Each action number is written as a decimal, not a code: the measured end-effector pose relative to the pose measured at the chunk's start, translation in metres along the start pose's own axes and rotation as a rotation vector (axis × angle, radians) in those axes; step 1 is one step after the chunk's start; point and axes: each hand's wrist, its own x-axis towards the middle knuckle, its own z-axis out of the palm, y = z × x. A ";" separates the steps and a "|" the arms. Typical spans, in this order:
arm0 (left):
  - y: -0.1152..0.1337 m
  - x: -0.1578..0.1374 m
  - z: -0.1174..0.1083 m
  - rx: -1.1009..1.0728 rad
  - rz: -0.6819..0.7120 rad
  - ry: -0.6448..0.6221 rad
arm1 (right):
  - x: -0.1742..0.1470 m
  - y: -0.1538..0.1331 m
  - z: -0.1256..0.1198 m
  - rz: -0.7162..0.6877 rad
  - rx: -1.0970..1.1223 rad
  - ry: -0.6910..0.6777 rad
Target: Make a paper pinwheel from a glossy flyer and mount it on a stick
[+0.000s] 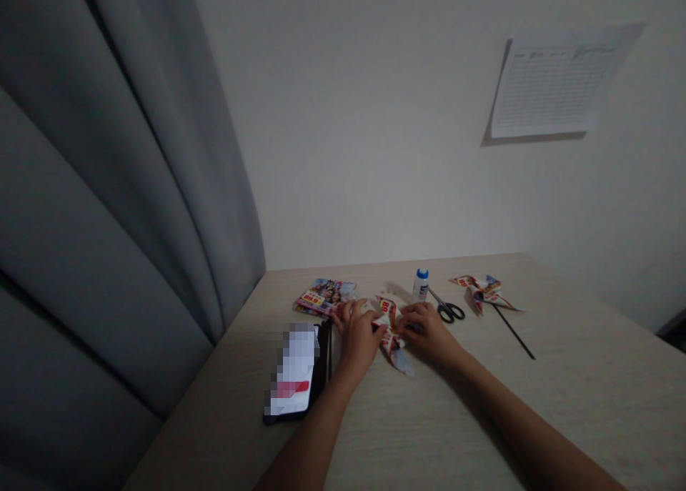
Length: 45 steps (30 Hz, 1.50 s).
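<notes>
- Lying left of my hands, the phone (292, 377) has thin dark sticks (329, 351) along its right side, with a printed booklet (325, 296) beyond it.
- My left hand (360, 334) is palm down, fingers part-spread and bent, thumb at the folded paper's left edge; whether it pinches there I cannot tell. To work well, I think this side should press lightly and steady the sheet.
- Between my hands, on the table (579, 405), sits the folded paper (391, 339), pinwheel-shaped. Its points want gathering evenly at the middle, I judge, without flattening the curves.
- My right hand (429, 332) is curled nearly closed, its tips seeming to pinch the paper near its centre; the wrist is low, the forearm slanting in from the lower right. A small, firm grip suits this best.
- Farther right stand the glue bottle (421, 287), the scissors (451, 312) and a pinwheel (485, 293) on a dark stick (514, 331).
</notes>
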 end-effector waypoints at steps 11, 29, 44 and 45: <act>0.001 0.002 -0.001 -0.106 -0.008 0.078 | 0.001 0.005 -0.002 -0.049 0.068 -0.008; -0.001 0.003 0.000 -0.098 -0.033 -0.047 | 0.003 0.006 -0.004 -0.013 0.154 -0.027; 0.001 0.004 0.001 -0.101 -0.043 -0.139 | 0.004 0.004 -0.006 0.042 0.158 -0.068; 0.001 0.004 0.001 -0.104 -0.044 -0.149 | 0.004 0.004 -0.007 0.043 0.155 -0.071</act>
